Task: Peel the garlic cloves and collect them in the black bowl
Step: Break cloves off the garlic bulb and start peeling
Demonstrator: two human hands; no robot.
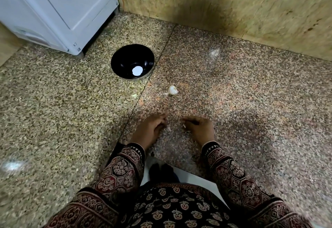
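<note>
The black bowl (116,66) stands on the speckled granite counter (233,93), with a round white patch at its bottom and no cloves visible inside. A white garlic bulb (172,90) lies on the counter just right of and nearer than the bowl. My left hand (150,129) and my right hand (199,129) are close together near the front edge, both blurred, fingers curled. A small pale garlic clove (168,129) shows at my left fingertips. A white scrap of garlic skin (183,125) shows at my right fingertips.
A white appliance (59,8) stands at the back left, close behind the bowl. A stone-patterned wall (233,3) runs along the back. A small pale scrap (133,94) lies on the counter below the bowl. The counter's front edge is by my body.
</note>
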